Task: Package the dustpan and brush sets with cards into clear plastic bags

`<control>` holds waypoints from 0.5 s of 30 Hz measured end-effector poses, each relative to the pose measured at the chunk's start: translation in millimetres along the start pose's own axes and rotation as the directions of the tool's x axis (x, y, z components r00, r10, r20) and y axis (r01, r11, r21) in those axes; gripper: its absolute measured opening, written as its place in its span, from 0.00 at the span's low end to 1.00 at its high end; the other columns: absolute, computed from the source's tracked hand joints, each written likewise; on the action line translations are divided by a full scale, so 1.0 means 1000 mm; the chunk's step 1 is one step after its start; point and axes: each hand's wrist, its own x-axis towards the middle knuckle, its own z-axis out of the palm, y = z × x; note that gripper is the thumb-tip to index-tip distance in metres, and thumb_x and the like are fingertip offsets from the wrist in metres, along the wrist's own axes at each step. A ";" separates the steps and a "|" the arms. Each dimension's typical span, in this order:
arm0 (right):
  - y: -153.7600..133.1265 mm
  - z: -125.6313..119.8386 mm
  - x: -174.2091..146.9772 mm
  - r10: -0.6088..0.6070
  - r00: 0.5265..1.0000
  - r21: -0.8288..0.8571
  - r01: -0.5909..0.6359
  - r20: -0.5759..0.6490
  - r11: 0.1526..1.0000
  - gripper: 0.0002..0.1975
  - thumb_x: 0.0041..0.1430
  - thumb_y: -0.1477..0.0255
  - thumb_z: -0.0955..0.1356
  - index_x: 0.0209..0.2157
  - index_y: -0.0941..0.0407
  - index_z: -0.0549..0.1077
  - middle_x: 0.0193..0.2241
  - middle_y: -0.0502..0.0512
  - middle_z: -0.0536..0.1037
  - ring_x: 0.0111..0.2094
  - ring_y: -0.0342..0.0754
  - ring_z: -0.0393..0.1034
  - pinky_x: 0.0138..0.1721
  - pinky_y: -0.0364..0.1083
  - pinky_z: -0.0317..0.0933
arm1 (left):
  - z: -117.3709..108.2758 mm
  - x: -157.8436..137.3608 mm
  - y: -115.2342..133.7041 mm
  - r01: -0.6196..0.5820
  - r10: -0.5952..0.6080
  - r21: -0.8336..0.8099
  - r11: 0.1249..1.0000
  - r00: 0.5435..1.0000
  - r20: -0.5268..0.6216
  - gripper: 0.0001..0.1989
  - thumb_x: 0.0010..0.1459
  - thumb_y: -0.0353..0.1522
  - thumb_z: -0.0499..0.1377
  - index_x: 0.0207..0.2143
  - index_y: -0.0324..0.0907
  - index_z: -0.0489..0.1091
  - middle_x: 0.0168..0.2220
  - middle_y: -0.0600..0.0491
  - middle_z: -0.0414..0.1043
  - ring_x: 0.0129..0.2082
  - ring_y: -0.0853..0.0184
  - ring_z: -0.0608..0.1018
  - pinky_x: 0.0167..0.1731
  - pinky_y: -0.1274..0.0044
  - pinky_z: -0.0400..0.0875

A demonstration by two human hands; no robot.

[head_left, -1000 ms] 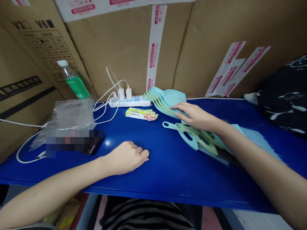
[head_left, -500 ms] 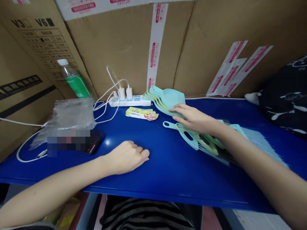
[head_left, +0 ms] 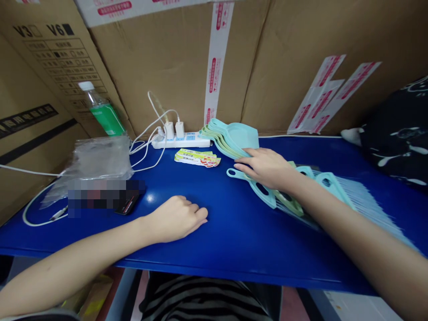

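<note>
Dustpans (head_left: 244,136) lie near power strip (head_left: 183,143), packets (head_left: 197,158) and brushes (head_left: 270,203).

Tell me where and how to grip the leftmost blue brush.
Probably by the slim handle of the blue brush, coming from the left: its ringed end points left, jutting past the other brushes, while the right hand and forearm cover the pile's right side.

The clothing (head_left: 200,299) is striped black and grey.
</note>
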 end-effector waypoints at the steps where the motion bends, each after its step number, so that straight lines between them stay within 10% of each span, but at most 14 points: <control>1: 0.000 0.000 0.000 0.000 1.000 0.008 -0.001 0.007 1.000 0.23 0.68 0.61 0.56 0.43 0.53 0.80 0.46 0.63 0.78 0.42 0.56 0.74 0.42 0.54 0.66 | 0.000 0.000 0.000 0.000 0.000 -0.001 1.000 1.000 0.004 0.14 0.67 0.32 0.50 0.25 0.42 0.62 0.17 0.58 0.67 0.16 0.68 0.71 0.20 0.75 0.61; 15: 0.021 -0.021 -0.012 0.159 0.976 0.204 -0.128 -0.146 0.971 0.21 0.61 0.73 0.55 0.47 0.54 0.75 0.41 0.58 0.81 0.41 0.57 0.76 0.38 0.53 0.68 | -0.002 -0.001 0.001 0.011 -0.011 -0.009 1.000 1.000 0.025 0.16 0.68 0.32 0.47 0.26 0.42 0.61 0.18 0.58 0.67 0.16 0.68 0.71 0.21 0.75 0.60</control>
